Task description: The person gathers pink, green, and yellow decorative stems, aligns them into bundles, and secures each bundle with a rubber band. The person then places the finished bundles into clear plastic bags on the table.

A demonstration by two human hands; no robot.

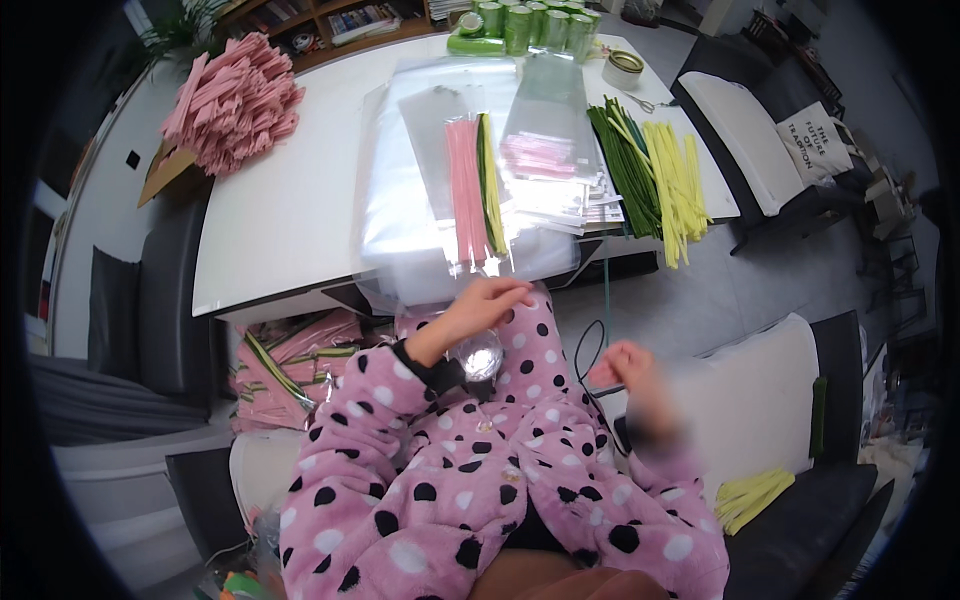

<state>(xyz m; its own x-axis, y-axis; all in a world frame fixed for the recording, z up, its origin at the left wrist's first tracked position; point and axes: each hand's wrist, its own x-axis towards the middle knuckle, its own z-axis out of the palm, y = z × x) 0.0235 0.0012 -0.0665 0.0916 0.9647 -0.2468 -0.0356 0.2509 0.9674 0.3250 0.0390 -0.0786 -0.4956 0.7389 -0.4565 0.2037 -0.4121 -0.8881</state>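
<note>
My left hand (489, 304) hovers over my lap just below the table's front edge, fingers close together and pointing right. Whether it pinches any clear film cannot be made out. Lower and to the right, my right hand (624, 365) is raised with curled fingers; nothing shows in it, and its wrist is blurred. Just beyond my left hand lies a flat bundle of pink chenille stems (466, 191), with green and yellow stems (491, 184) along its right side. Clear plastic sheets (397, 165) lie beneath it. A shiny round object (480, 356) shows below my left hand.
A white table (285, 225) carries a pink stem pile (232, 105), filled clear bags (544, 142), loose green stems (626, 172), yellow stems (675, 187), green-wrapped rolls (517, 30), a tape roll (622, 67) and scissors (643, 103). Packed bundles (292, 367) sit lower left. A black cord (589, 345) loops beside my right hand.
</note>
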